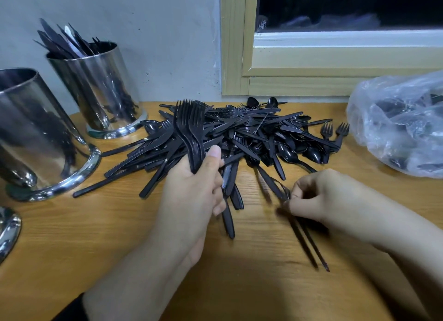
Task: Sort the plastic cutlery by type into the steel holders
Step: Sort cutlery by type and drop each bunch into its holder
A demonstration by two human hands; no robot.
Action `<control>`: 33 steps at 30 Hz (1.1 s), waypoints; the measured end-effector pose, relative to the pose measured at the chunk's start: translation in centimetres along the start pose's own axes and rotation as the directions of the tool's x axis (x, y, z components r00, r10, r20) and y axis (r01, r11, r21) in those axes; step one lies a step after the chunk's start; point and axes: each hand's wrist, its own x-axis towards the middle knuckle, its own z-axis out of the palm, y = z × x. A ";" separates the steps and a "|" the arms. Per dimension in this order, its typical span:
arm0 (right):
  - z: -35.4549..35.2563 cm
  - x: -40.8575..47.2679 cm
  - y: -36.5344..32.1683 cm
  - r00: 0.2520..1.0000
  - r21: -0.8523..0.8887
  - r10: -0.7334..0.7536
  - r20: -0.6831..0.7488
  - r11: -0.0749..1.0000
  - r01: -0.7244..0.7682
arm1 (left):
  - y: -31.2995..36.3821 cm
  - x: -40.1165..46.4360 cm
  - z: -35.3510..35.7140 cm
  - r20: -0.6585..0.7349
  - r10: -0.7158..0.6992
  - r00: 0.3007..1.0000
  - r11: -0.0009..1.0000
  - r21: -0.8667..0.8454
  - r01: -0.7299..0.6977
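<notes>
Upright, forks (189, 128), tines up.

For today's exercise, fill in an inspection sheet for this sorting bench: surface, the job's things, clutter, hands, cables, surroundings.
Surface: light wooden table.
Job's things: heap of black plastic cutlery; far shiny steel holder with knives; near steel holder; a third's base at the left edge.
Clutter: clear plastic bag holding more cutlery.
Hands: left hand grips bundle of black forks; right hand pinches blurred pieces.
Cables: nothing seen.
Surroundings: grey wall, wood-framed window.
</notes>
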 end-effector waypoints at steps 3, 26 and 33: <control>-0.5 0.0 0.1 1.000 0.099 -0.021 0.000 0.995 0.020 | 0.2 0.0 -0.2 0.020 -0.026 0.999 0.999 0.023 0.026; 3.2 1.4 -1.0 0.869 0.207 -0.195 -0.455 0.926 0.316 | 0.3 -1.5 0.9 0.222 -0.152 0.963 0.987 0.088 0.135; 3.6 1.7 -1.6 0.948 -0.037 -0.065 -0.311 0.998 0.057 | 0.4 -0.9 0.8 0.022 -0.122 0.992 0.992 -0.017 0.122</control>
